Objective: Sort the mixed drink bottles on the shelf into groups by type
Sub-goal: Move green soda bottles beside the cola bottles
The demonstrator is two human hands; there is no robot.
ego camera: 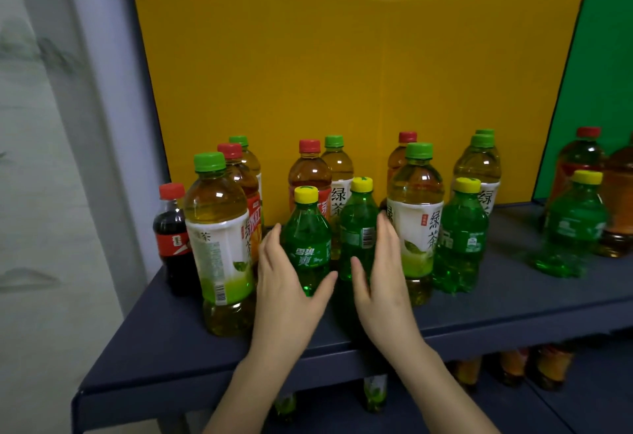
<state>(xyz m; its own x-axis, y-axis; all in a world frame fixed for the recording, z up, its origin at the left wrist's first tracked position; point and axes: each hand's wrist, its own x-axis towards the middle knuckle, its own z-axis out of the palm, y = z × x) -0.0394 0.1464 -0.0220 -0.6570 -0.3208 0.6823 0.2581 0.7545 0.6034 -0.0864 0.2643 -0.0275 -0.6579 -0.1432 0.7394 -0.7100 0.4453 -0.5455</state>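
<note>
Two small green soda bottles with yellow caps stand side by side at the shelf's middle, one on the left (306, 238) and one on the right (358, 228). My left hand (287, 283) lies against the left bottle with straight fingers and the thumb spread under its front. My right hand (380, 272) lies flat against the right bottle's right side. A third green soda bottle (462, 231) stands further right. Tall green tea bottles with green caps (219, 238) (416, 214) flank the pair. Red-capped tea bottles (309, 173) stand behind. A cola bottle (171, 235) stands far left.
The dark blue shelf (513, 300) has a yellow back panel (342, 56) and a green panel at right. Another green soda bottle (575, 224) and amber bottles stand far right. More bottles stand on the lower shelf (513, 368). A grey wall is at left.
</note>
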